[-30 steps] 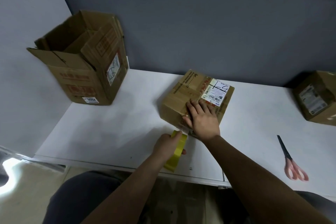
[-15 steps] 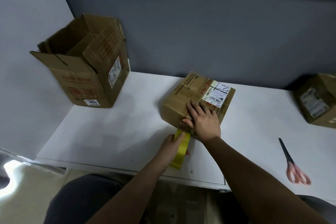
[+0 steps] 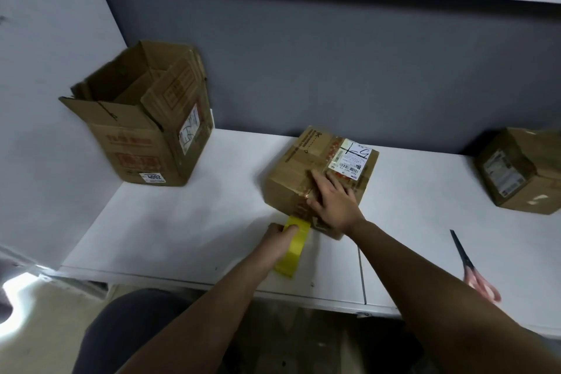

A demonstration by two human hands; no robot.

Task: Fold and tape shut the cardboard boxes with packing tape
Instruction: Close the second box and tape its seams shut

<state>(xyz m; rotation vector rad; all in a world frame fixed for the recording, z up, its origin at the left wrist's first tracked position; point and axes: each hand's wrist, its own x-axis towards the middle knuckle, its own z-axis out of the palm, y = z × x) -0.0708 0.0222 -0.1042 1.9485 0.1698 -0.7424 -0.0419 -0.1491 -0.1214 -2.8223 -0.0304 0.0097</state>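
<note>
A small closed cardboard box [image 3: 296,170] with a white shipping label sits in the middle of the white table [image 3: 197,222]. My right hand [image 3: 334,200] presses flat on the box's top near its front edge, fingers straight. My left hand [image 3: 280,238] grips a yellow roll of packing tape [image 3: 293,247], which touches the bottom of the box's front face. A tall open box [image 3: 145,127] with raised flaps stands at the back left. A third closed box [image 3: 522,170] sits at the far right.
Pink-handled scissors [image 3: 469,267] lie on the table to the right of my right arm. A grey wall runs behind the table, with a white panel on the left. The table's front edge is just below the tape roll.
My left hand has brought the tape roll up from the table's front to the box's front face. My right hand has stayed pressed on the box top.
</note>
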